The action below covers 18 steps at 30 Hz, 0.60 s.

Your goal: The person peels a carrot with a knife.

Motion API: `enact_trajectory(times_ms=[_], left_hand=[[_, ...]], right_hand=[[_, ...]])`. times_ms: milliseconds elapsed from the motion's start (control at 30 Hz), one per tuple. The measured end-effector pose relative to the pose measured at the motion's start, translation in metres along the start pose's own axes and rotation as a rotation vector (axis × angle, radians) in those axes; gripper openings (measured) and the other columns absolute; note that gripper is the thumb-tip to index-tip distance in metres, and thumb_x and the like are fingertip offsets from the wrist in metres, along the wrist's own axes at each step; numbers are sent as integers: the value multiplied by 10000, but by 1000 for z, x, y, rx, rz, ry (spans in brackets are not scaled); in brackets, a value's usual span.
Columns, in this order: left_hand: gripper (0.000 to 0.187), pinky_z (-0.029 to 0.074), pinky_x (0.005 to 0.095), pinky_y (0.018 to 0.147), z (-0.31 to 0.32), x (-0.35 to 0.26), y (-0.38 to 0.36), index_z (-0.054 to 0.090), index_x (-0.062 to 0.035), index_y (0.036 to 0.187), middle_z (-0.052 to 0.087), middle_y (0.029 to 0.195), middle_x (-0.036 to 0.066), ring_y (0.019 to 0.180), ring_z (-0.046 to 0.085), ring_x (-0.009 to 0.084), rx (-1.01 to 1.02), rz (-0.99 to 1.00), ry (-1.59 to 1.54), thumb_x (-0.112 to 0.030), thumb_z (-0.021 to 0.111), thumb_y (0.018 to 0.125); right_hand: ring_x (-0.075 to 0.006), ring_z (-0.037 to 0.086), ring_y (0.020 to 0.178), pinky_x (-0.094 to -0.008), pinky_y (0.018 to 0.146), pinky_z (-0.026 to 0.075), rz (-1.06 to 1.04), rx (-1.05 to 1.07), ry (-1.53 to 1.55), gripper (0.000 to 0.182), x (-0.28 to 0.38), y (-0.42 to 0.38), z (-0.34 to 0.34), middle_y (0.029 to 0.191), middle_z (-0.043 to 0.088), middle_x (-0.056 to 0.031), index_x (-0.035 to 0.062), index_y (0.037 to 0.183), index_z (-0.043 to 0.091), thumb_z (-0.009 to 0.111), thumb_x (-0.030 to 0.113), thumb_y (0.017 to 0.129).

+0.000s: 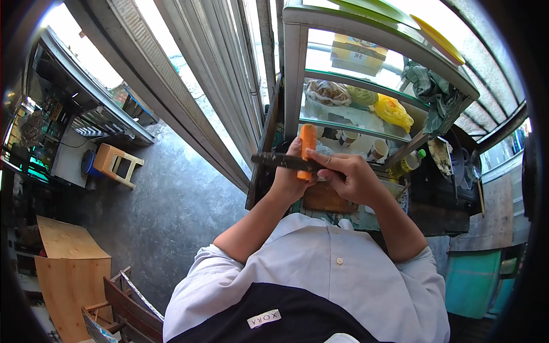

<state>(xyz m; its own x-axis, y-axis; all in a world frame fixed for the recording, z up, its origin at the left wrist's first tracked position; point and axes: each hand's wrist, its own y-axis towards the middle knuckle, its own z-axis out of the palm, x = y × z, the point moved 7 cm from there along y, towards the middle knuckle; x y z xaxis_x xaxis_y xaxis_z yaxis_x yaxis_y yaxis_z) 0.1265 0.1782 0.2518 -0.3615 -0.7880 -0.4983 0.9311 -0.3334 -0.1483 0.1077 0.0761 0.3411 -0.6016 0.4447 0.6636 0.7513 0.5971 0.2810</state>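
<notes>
My left hand (290, 178) is closed around an orange carrot (308, 140), which stands nearly upright with its top above my fingers. My right hand (353, 176) grips a dark-bladed knife (275, 160). The blade lies crosswise over the carrot, its tip pointing left past my left hand, with small pale bits stuck to it. One finger of my right hand stretches toward the carrot. The knife's handle is hidden in my right hand. Below both hands a brown wooden board (326, 199) shows in part.
A glass-shelved cabinet (296, 63) stands ahead, holding a yellow plastic bag (393, 111), a clear bag of food (327, 91) and cups (377, 150). To the right are a green-capped bottle (407, 163) and a dark pan (457, 151). A plastic stool (117, 164) stands on the floor at left.
</notes>
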Motion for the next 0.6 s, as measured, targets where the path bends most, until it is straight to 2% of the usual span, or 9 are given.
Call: enact_trajectory(times_ms=[33,100,233,300,433,500,600], left_hand=[[378,448,218,417,3,-1,1,514,-72,1002,557,741,25,548,561,107,1,-2,2,-438,428,968],[377,439,208,407,0,-4,1,514,-71,1007,558,744,26,547,559,107,-145,-12,-22,-437,433,967],[378,426,196,395,0,-4,-1,512,-70,1017,549,742,22,542,551,104,-151,13,2,-436,435,968],[385,421,184,390,1,-6,2,506,-69,1017,543,738,20,536,551,92,-70,43,31,-442,421,971],[383,423,186,390,-7,-4,5,501,-75,1019,547,742,21,539,558,85,-59,42,52,-444,412,973],[373,413,183,386,0,-2,4,497,-85,1022,551,752,20,549,562,81,101,44,9,-445,412,972],[363,403,180,386,-2,-2,2,496,-94,1029,550,757,17,554,559,83,-23,47,57,-443,417,971]], right_hand=[[-242,556,577,-345,604,466,12,52,39,516,3,-1,0,727,610,-122,184,1349,494,615,94,855],[-236,552,573,-343,599,461,24,103,77,520,4,-3,2,722,609,-122,189,1354,488,613,93,858],[-240,561,578,-339,606,459,51,127,122,523,0,-3,4,735,618,-134,186,1355,486,612,90,857],[-240,565,580,-338,612,461,45,119,117,525,1,-2,3,743,623,-139,188,1356,484,613,91,857],[-247,574,592,-343,623,467,41,109,96,516,-1,-1,3,766,638,-145,185,1350,492,611,89,857],[-250,577,596,-345,625,469,17,89,83,511,0,0,2,772,642,-145,183,1347,496,609,87,858],[-258,586,609,-344,637,474,37,132,109,506,-1,0,2,789,649,-144,177,1345,498,604,82,860]])
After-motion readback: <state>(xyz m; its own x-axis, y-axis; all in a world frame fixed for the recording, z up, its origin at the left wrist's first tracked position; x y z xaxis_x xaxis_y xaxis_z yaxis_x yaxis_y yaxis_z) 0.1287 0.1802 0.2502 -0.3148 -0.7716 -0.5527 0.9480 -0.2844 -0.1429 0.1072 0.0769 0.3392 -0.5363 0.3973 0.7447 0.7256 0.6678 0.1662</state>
